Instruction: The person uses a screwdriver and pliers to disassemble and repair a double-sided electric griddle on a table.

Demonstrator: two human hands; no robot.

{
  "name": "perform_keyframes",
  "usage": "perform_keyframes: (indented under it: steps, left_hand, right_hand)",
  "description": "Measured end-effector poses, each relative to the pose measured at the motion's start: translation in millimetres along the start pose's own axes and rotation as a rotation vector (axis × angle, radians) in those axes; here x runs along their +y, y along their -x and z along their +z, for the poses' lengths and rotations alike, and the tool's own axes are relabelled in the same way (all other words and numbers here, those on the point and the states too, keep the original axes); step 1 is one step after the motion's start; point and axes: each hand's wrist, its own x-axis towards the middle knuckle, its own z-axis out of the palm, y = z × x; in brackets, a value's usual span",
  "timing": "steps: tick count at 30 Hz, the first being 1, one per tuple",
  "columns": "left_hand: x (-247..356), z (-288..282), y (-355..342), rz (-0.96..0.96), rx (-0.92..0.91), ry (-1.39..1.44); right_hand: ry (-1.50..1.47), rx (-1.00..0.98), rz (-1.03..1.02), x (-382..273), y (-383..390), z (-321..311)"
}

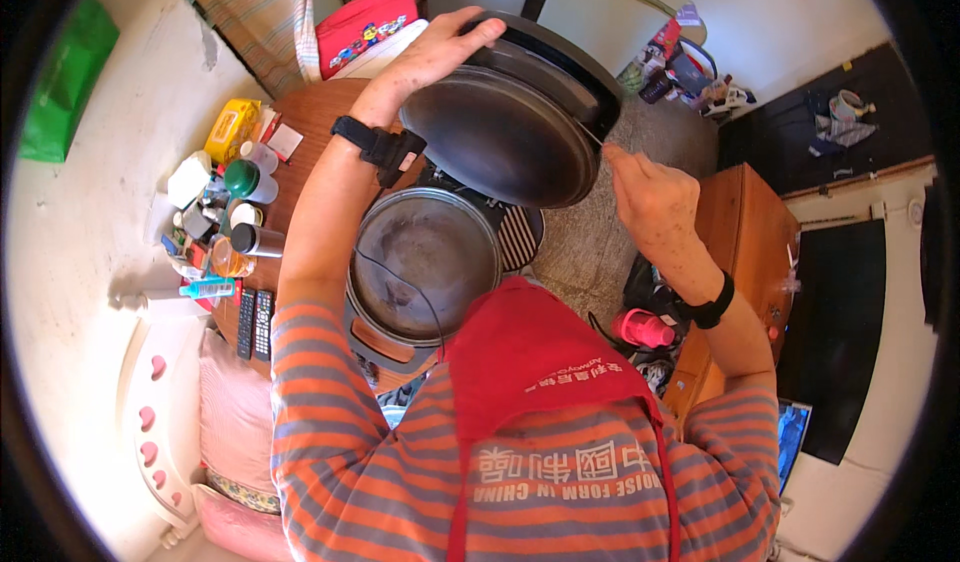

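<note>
A round electric griddle stands opened on a brown table. Its dark lid point(495, 137) is tilted up, and the shallow lower pan point(425, 252) lies below it with a worn grey surface. My left hand point(445, 52) grips the black outer shell of the lid at its upper left edge, thumb and fingers around the rim. At the lid's right edge, my right hand point(652, 200) is closed in a pinch on a thin pale stick point(593, 137). The stick's tip reaches the gap between shell and plate; its exact kind is unclear.
Bottles and jars point(245, 182), a yellow packet point(232, 130) and two remote controls point(254, 322) crowd the table's left side. A thin black cord point(395, 274) hangs across the lower pan. To the right are a pink bottle point(643, 329) and a wooden cabinet point(735, 252).
</note>
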Motion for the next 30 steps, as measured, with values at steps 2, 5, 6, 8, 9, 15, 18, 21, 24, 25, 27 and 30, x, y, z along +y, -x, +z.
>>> perform_keyframes:
  steps: [2, 5, 6, 8, 9, 15, 18, 21, 24, 25, 27, 30]
  left_hand:
    - [-17.9, -3.1, -7.8, -0.026, -0.012, -0.033]
    - [-34.8, -1.0, -17.9, -0.049, 0.046, -0.030]
    - [-37.3, -2.7, -20.9, -0.054, 0.043, -0.027]
    - [-42.1, -4.3, -28.3, -0.106, 0.011, 0.037]
    - [-43.6, -3.6, -29.5, -0.117, 0.027, 0.077]
    - [-44.2, -0.7, -35.1, -0.255, 0.025, 0.398]
    - [-37.4, 1.0, -33.4, -0.317, 0.028, 0.511]
    - [-34.6, -1.6, -30.4, -0.346, 0.069, 0.531]
    - [-39.7, -7.5, -28.1, -0.308, 0.021, 0.533]
    - [-37.2, -6.3, -27.1, -0.299, -0.012, 0.553]
    - [-32.9, -4.5, -21.0, -0.298, -0.020, 0.542]
    - [-34.0, -5.6, -17.0, -0.265, -0.028, 0.525]
  right_hand:
    - [-0.008, 0.008, 0.039, -0.4, 15.3, 4.4]
    - [-0.057, 0.063, 0.122, 0.0, 38.4, 15.3]
    - [-0.085, 0.071, 0.164, 0.4, 43.9, 20.0]
    - [-0.113, 0.081, 0.229, 1.2, 55.1, 28.3]
    - [-0.119, 0.099, 0.250, 1.5, 58.4, 33.6]
    - [-0.135, 0.170, 0.289, 9.0, 71.2, 60.0]
    - [-0.140, 0.199, 0.305, 11.4, 73.9, 68.5]
    - [-0.156, 0.221, 0.303, 11.1, 76.4, 75.8]
    - [-0.159, 0.216, 0.288, 9.2, 77.8, 75.1]
    - [-0.137, 0.175, 0.280, 7.7, 78.6, 74.8]
    - [-0.124, 0.106, 0.264, 3.3, 79.8, 75.8]
    - [-0.090, 0.032, 0.295, -11.1, 76.5, 72.1]
